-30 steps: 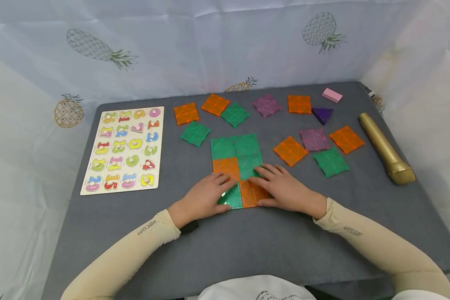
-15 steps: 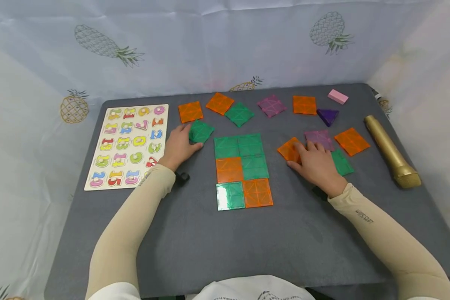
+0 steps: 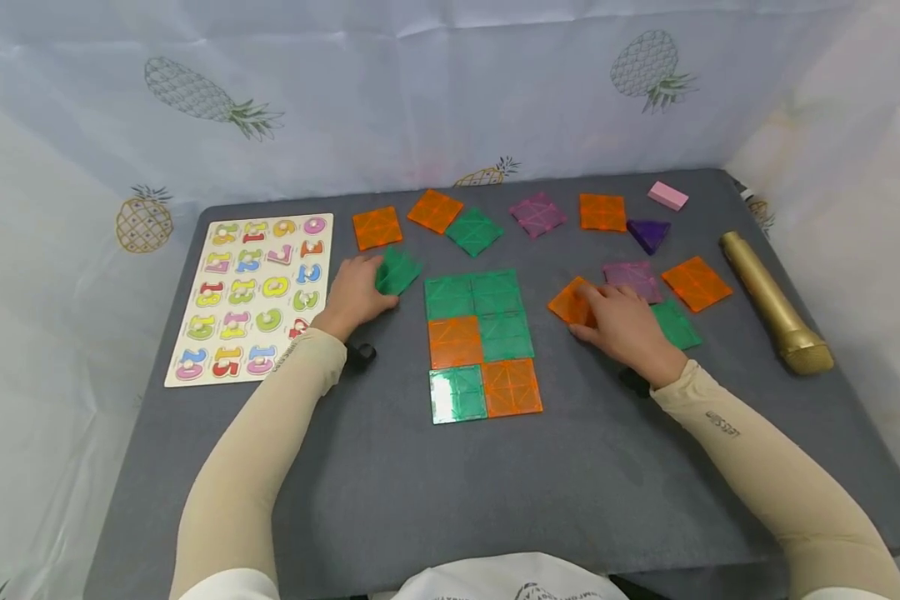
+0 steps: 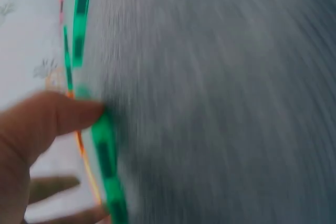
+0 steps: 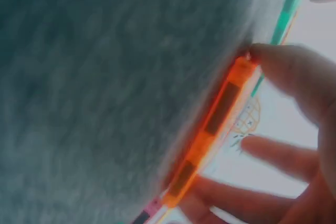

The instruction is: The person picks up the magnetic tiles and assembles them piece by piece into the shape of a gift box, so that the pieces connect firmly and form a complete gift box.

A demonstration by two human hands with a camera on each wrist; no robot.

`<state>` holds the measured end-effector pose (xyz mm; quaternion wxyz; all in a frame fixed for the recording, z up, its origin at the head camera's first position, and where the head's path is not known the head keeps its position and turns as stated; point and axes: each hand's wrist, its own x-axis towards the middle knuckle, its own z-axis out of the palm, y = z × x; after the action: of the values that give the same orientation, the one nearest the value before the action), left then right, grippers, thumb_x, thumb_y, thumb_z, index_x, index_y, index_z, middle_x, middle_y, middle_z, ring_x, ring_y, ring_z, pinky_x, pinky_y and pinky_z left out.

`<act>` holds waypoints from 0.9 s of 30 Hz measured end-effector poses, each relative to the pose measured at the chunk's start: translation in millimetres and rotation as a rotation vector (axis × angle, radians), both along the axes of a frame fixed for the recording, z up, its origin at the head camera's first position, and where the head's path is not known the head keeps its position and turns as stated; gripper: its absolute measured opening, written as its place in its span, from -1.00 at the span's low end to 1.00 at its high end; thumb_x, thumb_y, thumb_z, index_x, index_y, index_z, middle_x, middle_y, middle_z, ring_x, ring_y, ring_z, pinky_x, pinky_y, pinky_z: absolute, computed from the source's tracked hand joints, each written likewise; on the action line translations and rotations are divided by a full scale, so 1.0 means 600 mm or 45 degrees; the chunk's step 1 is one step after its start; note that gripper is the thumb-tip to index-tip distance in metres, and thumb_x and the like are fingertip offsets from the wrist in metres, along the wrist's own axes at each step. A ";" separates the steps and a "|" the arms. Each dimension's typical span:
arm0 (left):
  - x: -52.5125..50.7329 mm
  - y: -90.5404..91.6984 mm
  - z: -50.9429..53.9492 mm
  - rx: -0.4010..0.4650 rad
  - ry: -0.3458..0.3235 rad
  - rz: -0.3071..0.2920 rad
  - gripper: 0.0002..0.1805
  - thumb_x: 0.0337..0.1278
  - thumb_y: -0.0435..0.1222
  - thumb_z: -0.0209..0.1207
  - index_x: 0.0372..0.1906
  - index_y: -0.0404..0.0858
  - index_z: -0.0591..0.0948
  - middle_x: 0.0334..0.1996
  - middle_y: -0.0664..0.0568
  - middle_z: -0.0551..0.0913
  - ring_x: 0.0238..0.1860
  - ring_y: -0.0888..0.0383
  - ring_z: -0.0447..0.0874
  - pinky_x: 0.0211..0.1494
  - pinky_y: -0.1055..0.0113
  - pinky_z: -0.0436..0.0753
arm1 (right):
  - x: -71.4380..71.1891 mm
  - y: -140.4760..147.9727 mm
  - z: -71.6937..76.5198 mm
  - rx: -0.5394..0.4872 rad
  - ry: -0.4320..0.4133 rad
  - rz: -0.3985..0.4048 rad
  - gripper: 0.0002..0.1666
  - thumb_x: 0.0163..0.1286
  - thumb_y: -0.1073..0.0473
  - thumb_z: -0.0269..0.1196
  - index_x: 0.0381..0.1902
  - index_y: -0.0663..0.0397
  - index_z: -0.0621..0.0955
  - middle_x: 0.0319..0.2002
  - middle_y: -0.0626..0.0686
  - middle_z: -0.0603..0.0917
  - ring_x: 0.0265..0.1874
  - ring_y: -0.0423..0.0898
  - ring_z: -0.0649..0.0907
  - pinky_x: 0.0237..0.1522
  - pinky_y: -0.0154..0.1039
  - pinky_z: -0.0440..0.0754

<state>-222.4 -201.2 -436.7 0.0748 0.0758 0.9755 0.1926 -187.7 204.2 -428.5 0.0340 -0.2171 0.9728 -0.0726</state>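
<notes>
My left hand [image 3: 355, 292] is at a loose green magnetic tile [image 3: 399, 272], left of a joined block. In the left wrist view the thumb [image 4: 79, 115] presses one edge of that green tile [image 4: 108, 161], and other fingers reach its far end. On the right side, my right hand [image 3: 627, 327] holds an orange magnetic tile [image 3: 569, 302] by its edges. The right wrist view has the thumb at one corner of this orange tile [image 5: 202, 142] and fingers at the opposite one. Between the hands lies a flat two-column block of green and orange tiles [image 3: 482, 343].
A wooden number puzzle board [image 3: 251, 300] lies at the left, partly under the left forearm. Several loose tiles, such as a purple tile [image 3: 537, 214], lie along the back. At the right are a purple triangle [image 3: 648, 234], a pink block [image 3: 667, 196] and a gold microphone [image 3: 776, 304].
Both hands have left the joined block and moved outward: the left to the loose green tile, the right to the orange one. Over the last half second they have barely moved.
</notes>
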 end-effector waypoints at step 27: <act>0.139 0.016 0.000 0.011 0.046 -0.538 -0.29 0.01 -0.11 0.38 0.29 -0.27 0.47 0.22 -0.16 0.47 0.24 -0.08 0.37 0.25 0.05 0.48 | -0.016 -0.027 -0.009 -0.143 -0.140 0.598 -0.18 0.22 -0.10 0.36 0.37 0.02 0.37 0.22 0.13 0.52 0.21 0.14 0.44 0.19 0.16 0.45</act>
<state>-138.8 -191.7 -436.9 0.0956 0.2826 0.9382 0.1756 -197.6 187.8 -433.9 0.0908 -0.4346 0.8868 -0.1283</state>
